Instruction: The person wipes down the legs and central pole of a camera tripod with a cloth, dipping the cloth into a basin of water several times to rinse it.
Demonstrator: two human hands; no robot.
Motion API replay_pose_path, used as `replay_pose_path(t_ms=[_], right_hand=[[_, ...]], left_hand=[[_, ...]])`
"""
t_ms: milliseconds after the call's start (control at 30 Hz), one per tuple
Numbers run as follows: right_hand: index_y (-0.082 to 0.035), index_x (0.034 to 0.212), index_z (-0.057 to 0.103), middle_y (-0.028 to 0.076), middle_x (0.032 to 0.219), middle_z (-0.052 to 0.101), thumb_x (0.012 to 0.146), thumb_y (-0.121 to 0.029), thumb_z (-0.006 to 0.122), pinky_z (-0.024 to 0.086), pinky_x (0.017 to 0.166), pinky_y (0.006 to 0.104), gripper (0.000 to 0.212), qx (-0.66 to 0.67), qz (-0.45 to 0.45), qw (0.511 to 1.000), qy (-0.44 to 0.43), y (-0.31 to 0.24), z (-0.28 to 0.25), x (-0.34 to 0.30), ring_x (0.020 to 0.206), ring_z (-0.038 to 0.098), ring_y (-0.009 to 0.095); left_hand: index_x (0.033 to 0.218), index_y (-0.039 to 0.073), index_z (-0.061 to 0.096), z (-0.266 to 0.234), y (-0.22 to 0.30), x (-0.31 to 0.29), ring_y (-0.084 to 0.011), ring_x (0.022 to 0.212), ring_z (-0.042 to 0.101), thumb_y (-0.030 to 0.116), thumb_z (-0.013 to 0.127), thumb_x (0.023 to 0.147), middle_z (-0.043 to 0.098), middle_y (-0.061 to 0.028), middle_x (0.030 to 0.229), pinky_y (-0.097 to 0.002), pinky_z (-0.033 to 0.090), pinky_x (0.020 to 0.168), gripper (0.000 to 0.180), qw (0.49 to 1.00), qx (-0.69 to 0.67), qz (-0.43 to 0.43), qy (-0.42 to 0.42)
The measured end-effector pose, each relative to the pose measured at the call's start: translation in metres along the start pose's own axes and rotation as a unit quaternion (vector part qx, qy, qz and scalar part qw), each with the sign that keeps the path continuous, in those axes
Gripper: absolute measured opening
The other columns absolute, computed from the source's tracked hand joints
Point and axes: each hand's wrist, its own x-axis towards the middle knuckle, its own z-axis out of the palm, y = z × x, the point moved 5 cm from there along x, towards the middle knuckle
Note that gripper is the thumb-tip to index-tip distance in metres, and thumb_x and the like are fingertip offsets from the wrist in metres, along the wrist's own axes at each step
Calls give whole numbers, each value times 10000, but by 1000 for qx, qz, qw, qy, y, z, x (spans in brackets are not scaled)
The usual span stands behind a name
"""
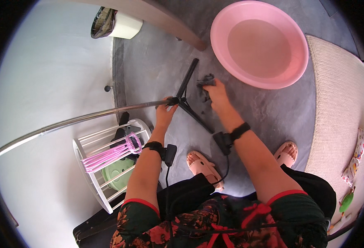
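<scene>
Stand (140, 106) and cloth (206, 82) gripped over floor (153, 62).
Left hand (164, 115) clasps pole at black hub (173, 101), probably steadying the legs (189, 76); right hand (220, 99) pinches the dark cloth, bunched likely for control; pink basin (299, 60) sits by left edge of rug (335, 91), seemingly for reach.

The silver pole (82, 120) is cut off at left
</scene>
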Motion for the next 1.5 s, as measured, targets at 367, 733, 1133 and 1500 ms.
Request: replay_pose_path(t_ms=[367,733,1133,1500], right_hand=[[19,1064,577,96,966,629,806,41,571,473,754,319,260,-19,-52,998,-14,10,-4,-2,864,590,195],[27,1057,570,101,949,626,808,45,546,495,709,329,251,0,-41,999,-25,27,2,-21,841,607,195],[24,1131,542,112,981,630,811,54,532,502,737,337,322,26,-9,999,-30,30,17,-6,847,616,220],[6,1149,550,81,1027,620,849,-6,562,472,825,313,300,89,-108,985,-104,-4,61,6,925,587,192]], left_hand=[[1166,63,537,12,28,9,-282,905,642,143,745,743,649,-137,1017,-350,504,795,478,976,199,83,14],[1046,46,562,14,32,4,-252,694,638,184,696,791,651,-111,774,-352,497,653,319,982,163,97,18],[986,26,633,-28,23,11,-286,616,653,191,676,793,630,-146,640,-388,497,583,258,975,221,17,-14],[848,-2,596,-82,151,12,-261,738,607,436,306,977,614,-121,738,-381,484,796,541,908,-334,163,192]])
